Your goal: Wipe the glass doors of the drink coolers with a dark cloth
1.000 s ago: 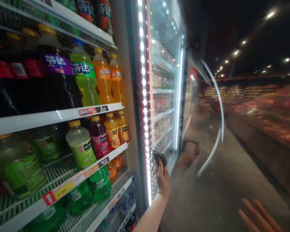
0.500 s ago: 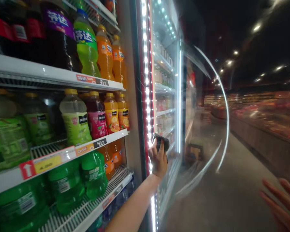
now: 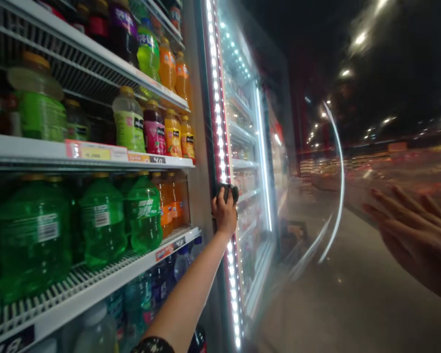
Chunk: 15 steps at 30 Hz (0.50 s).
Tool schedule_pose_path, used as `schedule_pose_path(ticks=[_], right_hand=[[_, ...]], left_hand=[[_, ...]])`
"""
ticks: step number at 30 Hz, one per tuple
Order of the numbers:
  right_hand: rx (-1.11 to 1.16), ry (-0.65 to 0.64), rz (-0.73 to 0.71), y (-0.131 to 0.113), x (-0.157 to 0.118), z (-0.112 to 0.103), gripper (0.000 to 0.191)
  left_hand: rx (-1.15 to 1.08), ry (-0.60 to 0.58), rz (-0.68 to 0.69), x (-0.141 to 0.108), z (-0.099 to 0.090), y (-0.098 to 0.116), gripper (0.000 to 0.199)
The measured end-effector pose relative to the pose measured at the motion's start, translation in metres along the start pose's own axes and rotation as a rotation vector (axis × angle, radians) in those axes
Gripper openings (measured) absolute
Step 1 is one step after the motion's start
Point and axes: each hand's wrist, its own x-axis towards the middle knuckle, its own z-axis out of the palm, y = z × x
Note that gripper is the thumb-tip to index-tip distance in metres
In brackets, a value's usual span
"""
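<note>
- A dark cloth [image 3: 226,192] is held bunched in the left hand [image 3: 225,212], and it is pressed against the vertical door frame [image 3: 203,147] of the cooler, beside the lit LED strip [image 3: 220,147].
- The grip of the left hand is closed around the cloth: the fingers are curled over its top, and only a small dark fold is seen above the knuckles.
- The cloth lies directly at the frame, so nothing is left between it and the surface; the long axis of the frame and of the strip runs up and down, with free length both above and below the hand.
- The left arm is stretched forward and upward from the lower edge of the view, and it is clearly the nearer one to the frame.
- The right hand [image 3: 411,230] is held flat and open, fingers spread and straight, against the open glass door [image 3: 316,206] at the right; nothing is gripped by it.
- The cloth looks soft and matte, the frame smooth and hard, the glass glossy with curved reflections.
- Round plastic bottles [image 3: 139,215], green and orange, are standing on white wire shelves [image 3: 95,284] to the left of the frame.
</note>
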Motion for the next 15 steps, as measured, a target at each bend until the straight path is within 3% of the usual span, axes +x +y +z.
schedule_pose_path(ticks=[2, 7, 9, 15], right_hand=[[-0.014, -0.033, -0.111, -0.002, -0.002, -0.004, 0.045], [-0.073, 0.005, -0.213, -0.002, 0.001, -0.001, 0.063], [-0.094, 0.006, -0.206, -0.002, 0.0, 0.002, 0.065], [-0.157, -0.025, -0.145, -0.007, -0.001, 0.002, 0.06]], left_hand=[[-0.031, -0.01, -0.006, -0.002, 0.0, -0.005, 0.048], [-0.1, 0.073, -0.011, 0.075, 0.004, 0.006, 0.048], [-0.129, 0.108, -0.014, 0.087, 0.007, 0.017, 0.05], [-0.242, 0.068, 0.029, 0.021, 0.008, 0.031, 0.05]])
